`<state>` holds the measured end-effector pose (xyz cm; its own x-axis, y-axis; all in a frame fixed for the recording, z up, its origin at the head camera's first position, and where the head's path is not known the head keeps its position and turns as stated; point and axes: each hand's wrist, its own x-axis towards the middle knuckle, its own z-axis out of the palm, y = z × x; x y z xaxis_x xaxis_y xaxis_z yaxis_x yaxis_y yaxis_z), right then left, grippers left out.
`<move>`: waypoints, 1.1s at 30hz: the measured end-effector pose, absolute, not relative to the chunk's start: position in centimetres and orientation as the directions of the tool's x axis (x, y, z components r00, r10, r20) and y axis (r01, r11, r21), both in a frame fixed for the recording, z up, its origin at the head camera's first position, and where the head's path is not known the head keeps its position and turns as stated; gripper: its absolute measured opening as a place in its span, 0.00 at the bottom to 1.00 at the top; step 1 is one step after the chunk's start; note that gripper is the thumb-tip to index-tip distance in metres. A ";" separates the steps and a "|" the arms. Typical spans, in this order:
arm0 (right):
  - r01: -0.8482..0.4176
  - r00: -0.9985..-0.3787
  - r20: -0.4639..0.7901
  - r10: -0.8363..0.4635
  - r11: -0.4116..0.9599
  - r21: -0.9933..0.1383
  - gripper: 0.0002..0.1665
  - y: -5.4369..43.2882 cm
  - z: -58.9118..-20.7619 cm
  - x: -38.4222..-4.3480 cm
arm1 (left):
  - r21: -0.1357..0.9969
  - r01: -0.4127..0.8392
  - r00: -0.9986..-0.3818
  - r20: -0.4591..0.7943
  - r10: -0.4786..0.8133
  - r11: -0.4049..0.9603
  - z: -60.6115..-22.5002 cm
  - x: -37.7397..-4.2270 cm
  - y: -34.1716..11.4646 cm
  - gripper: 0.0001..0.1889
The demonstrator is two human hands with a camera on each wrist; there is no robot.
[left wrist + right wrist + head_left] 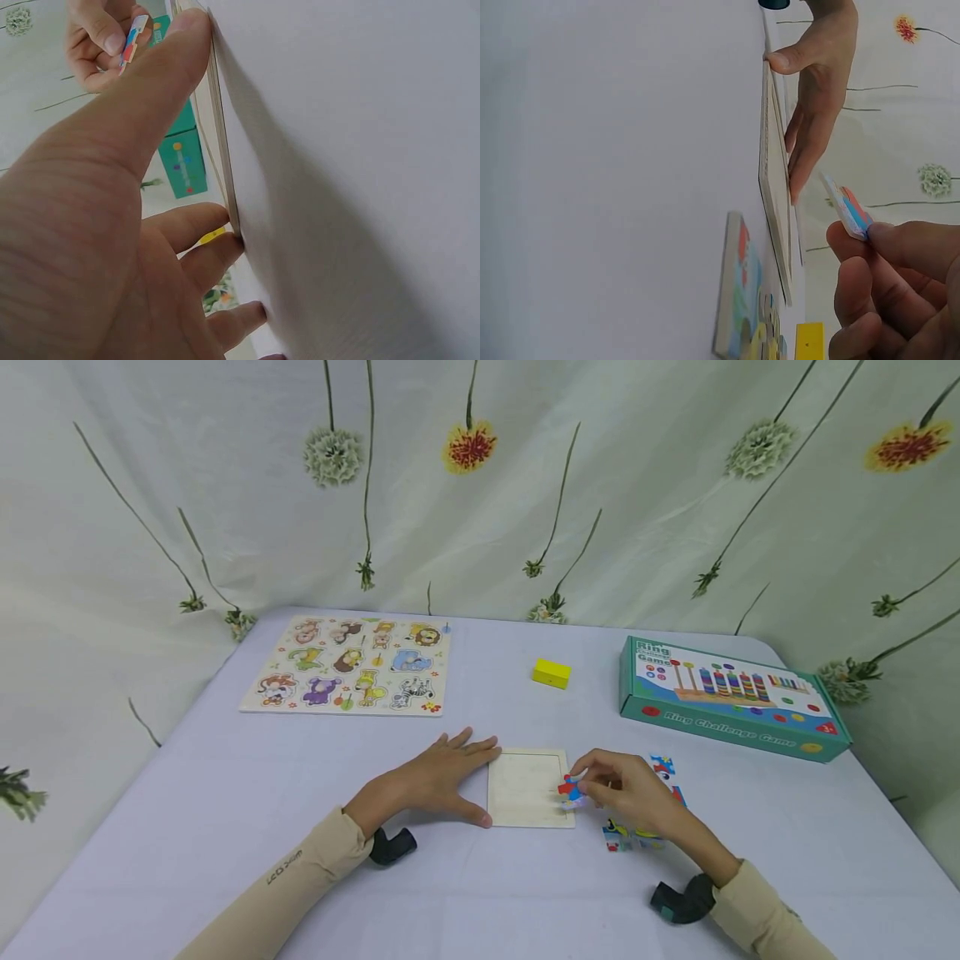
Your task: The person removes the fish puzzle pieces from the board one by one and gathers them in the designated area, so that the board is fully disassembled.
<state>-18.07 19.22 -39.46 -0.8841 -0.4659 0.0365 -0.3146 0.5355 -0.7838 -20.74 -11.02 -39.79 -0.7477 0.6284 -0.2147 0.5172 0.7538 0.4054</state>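
A square, shallow wooden puzzle tray (524, 789) lies on the table with its recess showing bare wood. My left hand (435, 778) spreads along its left side, thumb at the near corner and fingertips at the far one; in the left wrist view the thumb (169, 67) touches the tray's edge. Between thumb and fingers, my right hand (630, 789) pinches a red and blue jigsaw piece (851, 212) above the tray's right edge. Several more colourful jigsaw pieces (615, 837) lie on the table under and beside the right hand, which partly hides them.
At the back left lies a board with animal pictures (348, 664). A yellow block (551, 673) sits behind the tray, and a green Ring Challenge Game box (731, 697) stands at the back right. A flower-printed cloth (480, 527) hangs behind the table.
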 end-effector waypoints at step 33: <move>-0.214 -0.939 0.022 -0.342 0.535 -0.817 0.09 25.1 -39.4 -16.5 | 0.415 0.509 -0.751 -0.215 0.625 0.754 -39.7 -20.6 -11.1 0.53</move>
